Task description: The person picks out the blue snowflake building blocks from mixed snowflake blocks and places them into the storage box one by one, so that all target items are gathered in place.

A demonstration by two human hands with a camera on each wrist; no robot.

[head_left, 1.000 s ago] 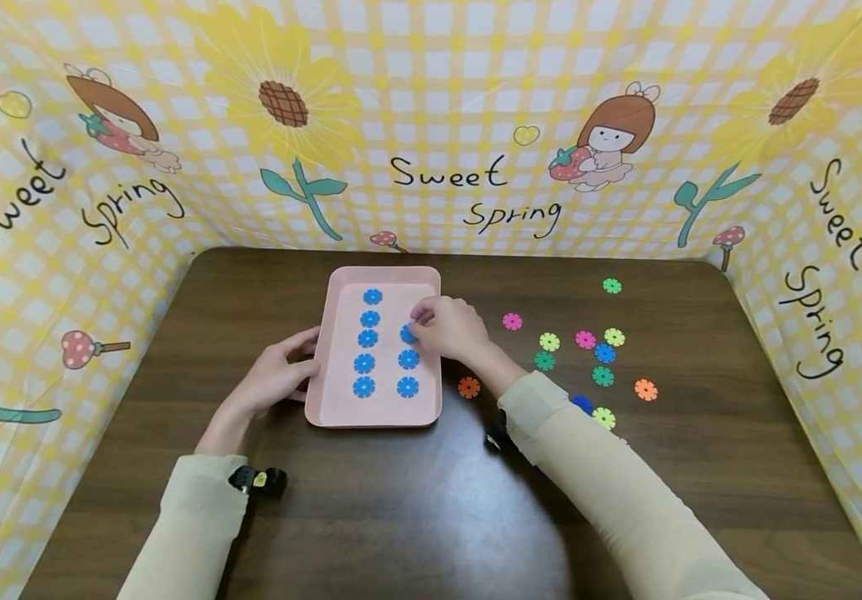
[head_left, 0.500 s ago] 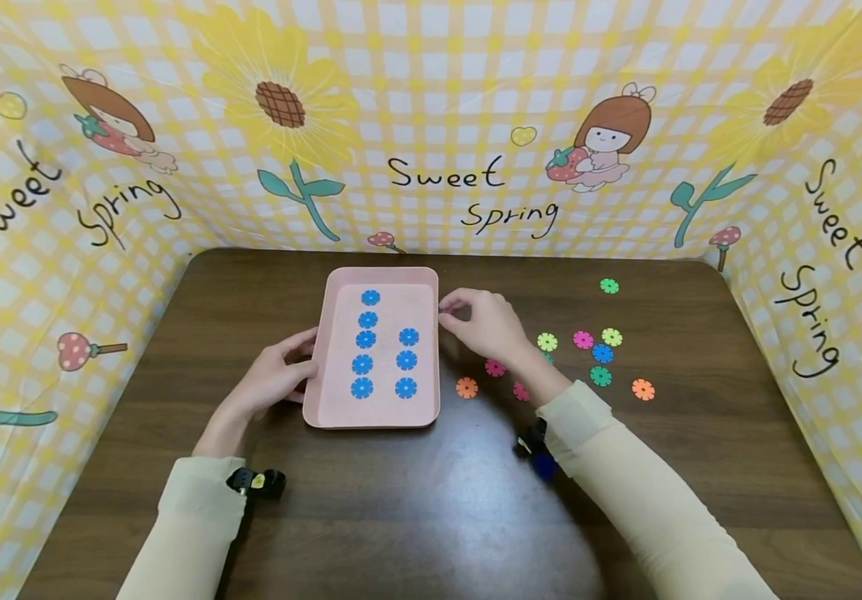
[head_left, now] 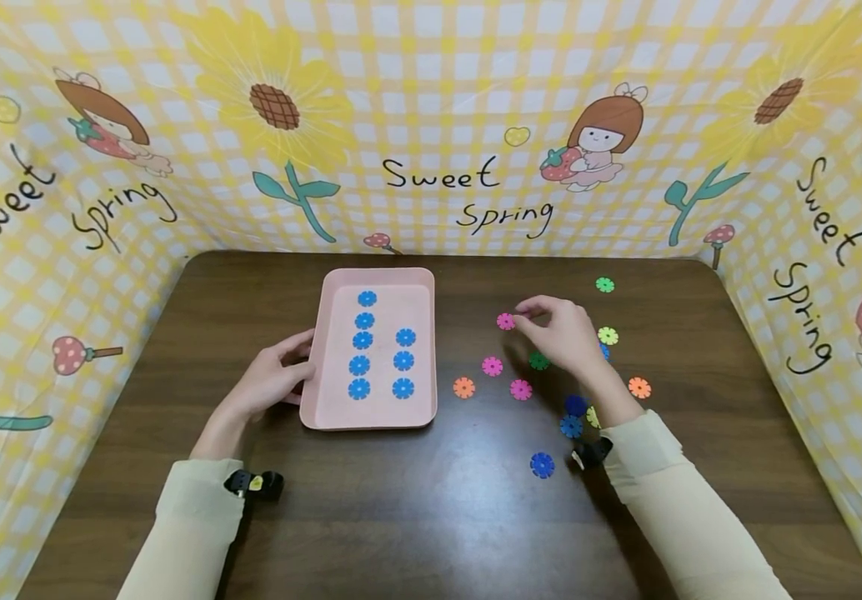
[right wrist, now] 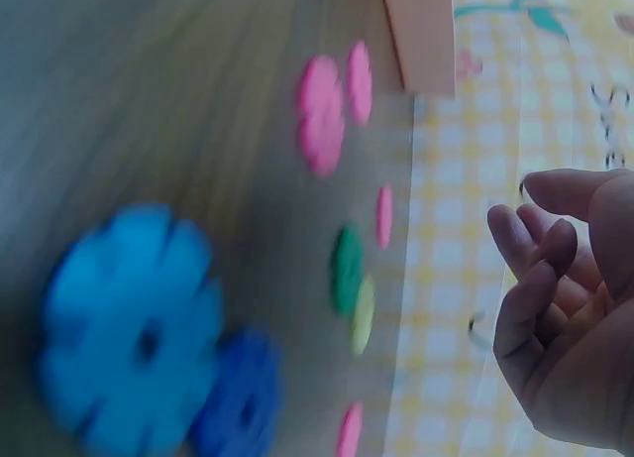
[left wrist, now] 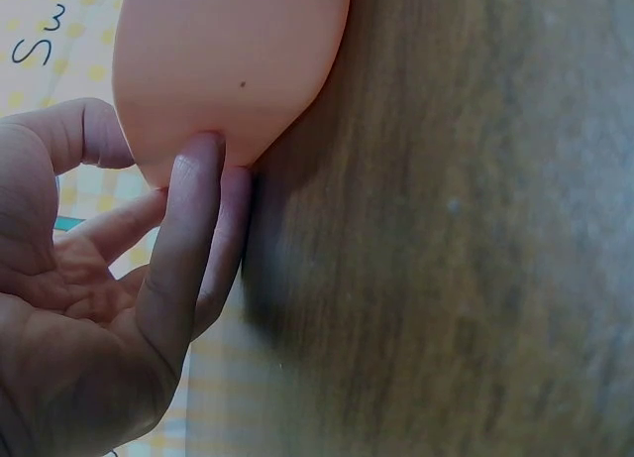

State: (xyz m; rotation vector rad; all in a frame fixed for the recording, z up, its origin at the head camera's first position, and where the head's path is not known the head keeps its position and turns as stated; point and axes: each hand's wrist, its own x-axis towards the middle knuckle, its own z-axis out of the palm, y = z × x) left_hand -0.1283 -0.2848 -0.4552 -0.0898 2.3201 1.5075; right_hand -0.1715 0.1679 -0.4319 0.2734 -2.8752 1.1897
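My left hand (head_left: 269,375) grips the left edge of a pink tray (head_left: 382,414). In the left wrist view, the thumb is at the tray's rim and fingers (left wrist: 183,229) press its outer wall. Inside the tray, blue notched plastic discs stand in two columns: several on the left, such as one blue disc (head_left: 359,389), and three on the right, the top one a blue disc (head_left: 405,337). My right hand (head_left: 562,333) hovers over the loose discs, thumb and fingers apart, holding nothing. Its fingertips overlap the edge of a pink disc (head_left: 504,322) in the head view.
Loose discs lie right of the tray: an orange disc (head_left: 464,387), a pink disc (head_left: 521,389), a dark blue disc (head_left: 542,465), a yellow disc (head_left: 608,336) and a green disc (head_left: 605,285) among them. Some sit partly under the right arm. A checked cloth (head_left: 431,100) surrounds the table.
My right hand has let go of the top blue disc in the tray's right column and moved right, out over the loose discs. The left hand has kept its hold on the tray.
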